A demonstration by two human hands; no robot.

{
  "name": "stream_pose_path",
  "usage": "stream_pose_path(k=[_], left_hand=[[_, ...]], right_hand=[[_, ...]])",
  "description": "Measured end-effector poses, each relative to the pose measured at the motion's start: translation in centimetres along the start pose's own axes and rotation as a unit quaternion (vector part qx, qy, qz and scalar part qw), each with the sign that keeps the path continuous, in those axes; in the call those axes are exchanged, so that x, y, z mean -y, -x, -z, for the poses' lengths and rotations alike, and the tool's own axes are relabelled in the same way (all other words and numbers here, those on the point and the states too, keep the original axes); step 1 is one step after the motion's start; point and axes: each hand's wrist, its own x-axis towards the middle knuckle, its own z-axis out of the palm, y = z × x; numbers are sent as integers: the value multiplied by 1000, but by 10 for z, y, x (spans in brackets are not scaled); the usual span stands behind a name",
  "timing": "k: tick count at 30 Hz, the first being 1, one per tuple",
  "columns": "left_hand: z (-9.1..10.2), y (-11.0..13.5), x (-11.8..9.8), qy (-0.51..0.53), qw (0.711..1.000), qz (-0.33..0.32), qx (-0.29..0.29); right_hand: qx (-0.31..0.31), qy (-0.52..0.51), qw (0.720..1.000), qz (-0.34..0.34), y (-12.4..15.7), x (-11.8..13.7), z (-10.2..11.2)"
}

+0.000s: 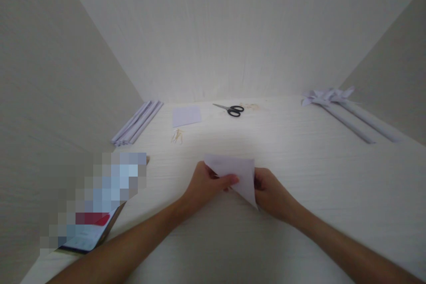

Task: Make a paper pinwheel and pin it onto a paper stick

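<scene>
While I pinch the folded paper [240, 172] just above the worktop [299, 164], my left hand [207, 185] is clamped on its left corner with the thumb on top. My right hand [271, 194] grips the right edge, fingers curled behind it.

From the head camera the paper reads as a triangle with its point towards me. It is thin, white and matte, with a crisp crease along the slanted side. I judge the folding as partway: one diagonal fold looks made, and nothing on this piece is cut or pinned.

At the far right lie two paper pinwheels [328, 96] on long rolled stems, and they look finished. At the far left a bundle of rolled paper sticks [136, 123] lies along the wall. A flat square sheet [186, 116] and a few small golden pins [177, 136] lie near it, and all of these look unused.

Black-handled scissors [232, 109] lie at the back, well apart from my hands. The worktop is pale with a fine wood grain. A phone [88, 235] lies by my left forearm, its screen blurred.
</scene>
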Motion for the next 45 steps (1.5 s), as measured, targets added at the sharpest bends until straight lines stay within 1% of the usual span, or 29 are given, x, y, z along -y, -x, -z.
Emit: stream_pose_path(k=[3, 6, 8, 11, 13, 17, 20, 23, 27, 32, 35, 37, 39, 43, 45], left_hand=[[1, -1, 0, 3, 1000, 7, -17], [3, -2, 1, 16, 1000, 13, -9], [3, -2, 2, 24, 1000, 16, -5], [3, -2, 2, 33, 999, 21, -8], [3, -2, 1, 33, 999, 28, -11], [2, -1, 0, 16, 999, 37, -16], [3, -2, 1, 10, 999, 43, -5], [4, -2, 2, 9, 999, 43, 24], [4, -1, 2, 18, 997, 37, 67], [2, 0, 1, 21, 995, 50, 78], [2, 0, 2, 24, 995, 43, 87], [1, 0, 3, 32, 994, 34, 96], [1, 1, 3, 41, 995, 20, 84], [-1, 2, 1, 65, 998, -12, -10], [-1, 2, 1, 83, 995, -21, -46]], right_hand=[[21, -37, 999, -1, -1, 0, 3], [46, -91, 995, 3, -2, -1, 8], [50, -143, 988, -3, -3, -2, 12], [35, -223, 974, -18, -4, -3, 17], [23, -259, 965, -30, -4, -2, 18], [2, -298, 953, -49, -3, -1, 18], [0, -305, 951, -49, -3, -2, 18], [-4, -283, 958, -45, -4, -3, 18], [-28, -200, 978, -49, -4, -2, 15], [-40, -65, 996, -56, -3, -2, 10], [-35, 14, 998, -45, -2, -5, 8], [-26, 37, 998, -41, -3, -6, 8], [-19, 45, 998, -43, -3, -7, 9], [-17, 45, 998, -46, -4, -7, 9], [-24, 63, 997, -42, -4, -7, 9]])
